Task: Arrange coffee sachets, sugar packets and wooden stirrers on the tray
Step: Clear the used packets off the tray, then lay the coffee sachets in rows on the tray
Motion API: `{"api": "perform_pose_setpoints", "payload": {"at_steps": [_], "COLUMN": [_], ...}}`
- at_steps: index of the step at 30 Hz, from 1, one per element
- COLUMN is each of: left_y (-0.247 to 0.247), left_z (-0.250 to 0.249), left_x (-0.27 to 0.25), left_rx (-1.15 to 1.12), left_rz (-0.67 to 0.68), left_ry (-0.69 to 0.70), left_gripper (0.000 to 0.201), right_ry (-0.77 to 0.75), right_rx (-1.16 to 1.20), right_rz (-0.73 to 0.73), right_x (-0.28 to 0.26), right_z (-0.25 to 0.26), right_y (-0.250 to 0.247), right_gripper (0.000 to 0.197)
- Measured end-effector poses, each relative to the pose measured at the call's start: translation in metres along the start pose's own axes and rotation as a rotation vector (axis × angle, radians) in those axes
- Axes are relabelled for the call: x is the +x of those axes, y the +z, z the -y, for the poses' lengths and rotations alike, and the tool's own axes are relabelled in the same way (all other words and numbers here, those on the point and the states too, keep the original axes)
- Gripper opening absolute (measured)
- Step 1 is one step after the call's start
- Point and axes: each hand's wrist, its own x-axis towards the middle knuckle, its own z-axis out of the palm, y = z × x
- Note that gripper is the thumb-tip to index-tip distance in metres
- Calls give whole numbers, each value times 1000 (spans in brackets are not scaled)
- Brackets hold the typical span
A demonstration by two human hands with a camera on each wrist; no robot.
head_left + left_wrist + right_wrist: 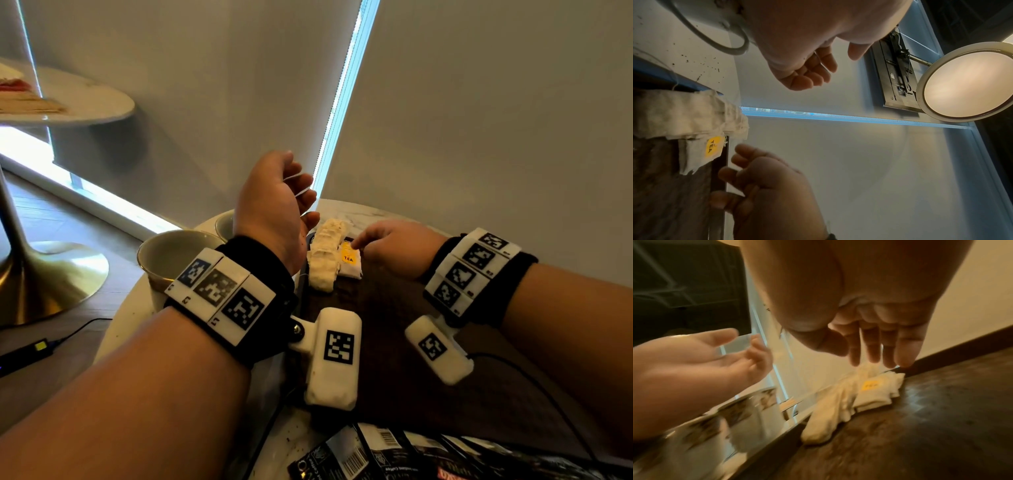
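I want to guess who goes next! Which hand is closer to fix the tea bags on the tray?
Probably the right hand. Its fingertips hang just over the tea bags at the tray's far end. The left hand is lifted higher, palm up, off to the side near the cups.

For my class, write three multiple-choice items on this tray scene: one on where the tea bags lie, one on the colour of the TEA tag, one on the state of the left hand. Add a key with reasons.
1. Where do the tea bags lie?
A. At the far end of the dark tray
B. Inside the cup
C. On the floor

2. What colour is the TEA tag?
A. Green
B. Yellow
C. Red

3. How is the left hand?
A. Raised above the tray with loosely curled fingers
B. Flat on the table
C. Gripping the cup

Key: 1 A, the pale bags rest on the tray's far part; 2 B, the tag is yellow with black letters; 3 A, its fingers curl loosely in the air.
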Motion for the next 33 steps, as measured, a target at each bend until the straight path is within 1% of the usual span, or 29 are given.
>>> {"api": "perform_pose_setpoints", "payload": {"at_steps": [2,3,6,8,10,11,13,16,19,22,25,30,33], "left_y": [0,0,-1,-1,-1,-1,0,0,2,6,6,10,13], "left_z": [1,1,2,3,3,4,5,5,4,5,5,6,7], "left_x": [0,0,2,4,5,5,4,5,5,3,1,1,-1], "left_rx": [1,3,3,-2,-4,-5,-3,-2,-15,-26,-13,32,11], "left_rz": [1,4,12,15,15,15,18,11,23,41,45,90,99], "left_ry": [1,2,1,-3,-5,-5,-5,-17,-39,-64,-60,-49,-34], "left_gripper": [21,22,22,22,22,21,21,21,21,25,29,32,26], "right_ry": [113,143,143,137,145,156,165,162,230,294,315,362,382], "right_rx": [13,3,15,-36,-94,-83,23,148,361,403,440,369,257], "right_rz": [59,106,165,198,184,174,157,99,22,-2,-33,-42,-36], "right_x": [10,14,25,32,36,38,37,27,2,-45,-101,-198,-248], "right_z": [-12,-17,-25,-25,-24,-26,-35,-47,-57,-74,-93,-135,-154], "right_y": [-2,0,11,16,17,15,11,-2,-28,-58,-77,-76,-68], "right_gripper": [27,28,45,41,36,37,42,38,29,25,24,20,20]}}
